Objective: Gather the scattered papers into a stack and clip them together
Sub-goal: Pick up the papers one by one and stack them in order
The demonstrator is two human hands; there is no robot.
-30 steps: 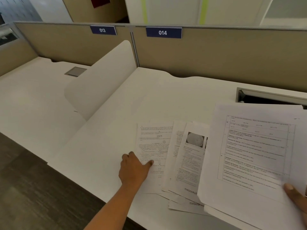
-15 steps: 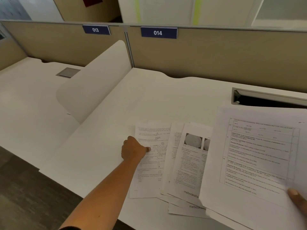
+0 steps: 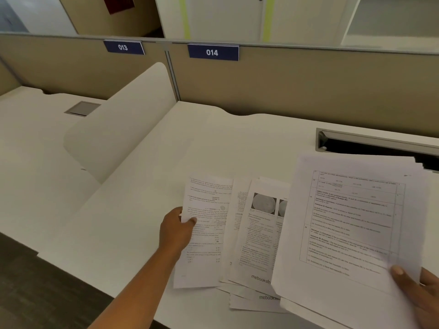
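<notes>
Several printed sheets lie fanned on the white desk [image 3: 147, 210]. My left hand [image 3: 177, 230] pinches the left edge of the leftmost sheet [image 3: 209, 233], thumb on top of the paper. Beside it lie overlapping sheets with round grey pictures [image 3: 256, 236]. My right hand [image 3: 418, 290] holds a stack of papers [image 3: 351, 222] at its lower right corner, thumb on top, raised above the desk and covering part of the fanned sheets. No clip shows.
A tan partition with labels 013 [image 3: 123, 47] and 014 [image 3: 212, 52] closes the back. A white curved divider [image 3: 123, 129] stands at the left. A dark cable slot [image 3: 380, 148] lies behind the held stack. The desk's front edge runs below my left arm.
My left hand went from pressing a fingertip on the leftmost sheet to pinching its left edge. The held stack stayed in my right hand.
</notes>
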